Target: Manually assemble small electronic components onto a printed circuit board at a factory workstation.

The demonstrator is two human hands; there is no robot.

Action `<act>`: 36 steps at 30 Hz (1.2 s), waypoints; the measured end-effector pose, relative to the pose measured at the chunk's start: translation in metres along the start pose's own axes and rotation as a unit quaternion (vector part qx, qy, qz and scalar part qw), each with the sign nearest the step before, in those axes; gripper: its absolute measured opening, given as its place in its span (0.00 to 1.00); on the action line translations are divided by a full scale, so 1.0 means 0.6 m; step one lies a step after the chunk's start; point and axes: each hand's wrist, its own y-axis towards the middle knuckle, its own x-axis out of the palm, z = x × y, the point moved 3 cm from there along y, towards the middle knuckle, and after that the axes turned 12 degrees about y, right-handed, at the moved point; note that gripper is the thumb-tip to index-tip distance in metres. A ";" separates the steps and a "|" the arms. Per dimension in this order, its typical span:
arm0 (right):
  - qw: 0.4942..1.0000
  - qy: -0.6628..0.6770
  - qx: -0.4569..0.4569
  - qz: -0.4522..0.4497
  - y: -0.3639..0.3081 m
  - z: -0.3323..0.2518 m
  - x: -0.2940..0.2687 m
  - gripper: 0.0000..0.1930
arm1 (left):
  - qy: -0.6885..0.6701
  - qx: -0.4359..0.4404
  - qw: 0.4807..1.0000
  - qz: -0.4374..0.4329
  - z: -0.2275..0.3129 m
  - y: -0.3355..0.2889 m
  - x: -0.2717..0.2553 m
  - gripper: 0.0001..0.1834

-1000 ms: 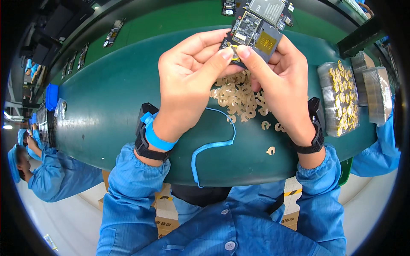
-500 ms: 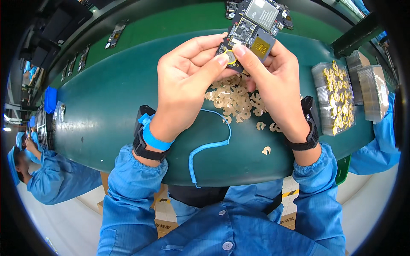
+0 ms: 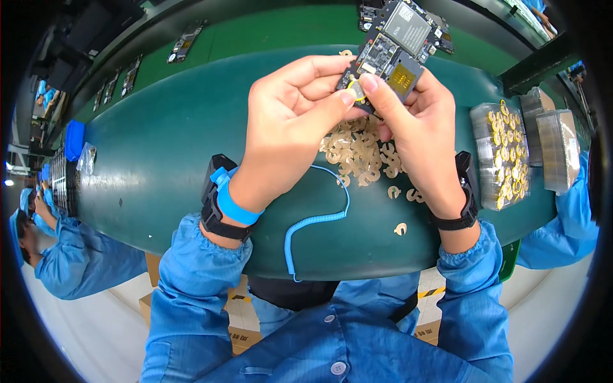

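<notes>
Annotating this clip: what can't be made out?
Head view:
Left hand, right hand: some fingertips hidden behind the circuit board.
Circuit board: underside hidden, facing away.
Yellow-rimmed round part: partly covered by the hands.
Tan pieces: pile's far side blocked by the hands.
Boards, upper left: markings too small.

An electronics assembly workshop: circuit boards [image 3: 187, 43] lie on a green strip [image 3: 255, 37] beyond the left hand [image 3: 287, 124], blue-smocked workers [image 3: 89, 258] are well to its left, clear trays [image 3: 483, 167] right of the right hand [image 3: 418, 127].
</notes>
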 end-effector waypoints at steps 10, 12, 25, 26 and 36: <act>1.000 -0.002 -0.006 0.005 -0.003 0.015 0.001 0.15 | -0.043 -0.029 0.999 -0.001 -0.001 0.002 -0.006 0.19; 1.000 0.002 -0.004 0.002 0.004 0.015 0.001 0.15 | -0.095 -0.036 0.995 0.001 -0.005 0.002 -0.009 0.19; 1.000 -0.021 -0.018 0.002 0.007 0.011 -0.004 0.13 | -0.112 -0.059 0.992 0.002 -0.010 0.010 -0.017 0.18; 0.999 -0.023 -0.022 -0.002 0.009 0.011 0.000 0.13 | -0.113 -0.053 0.992 0.003 -0.011 0.010 -0.019 0.18; 1.000 0.007 -0.011 -0.003 0.008 0.016 0.006 0.13 | -0.113 -0.080 0.990 0.019 -0.013 0.006 -0.023 0.17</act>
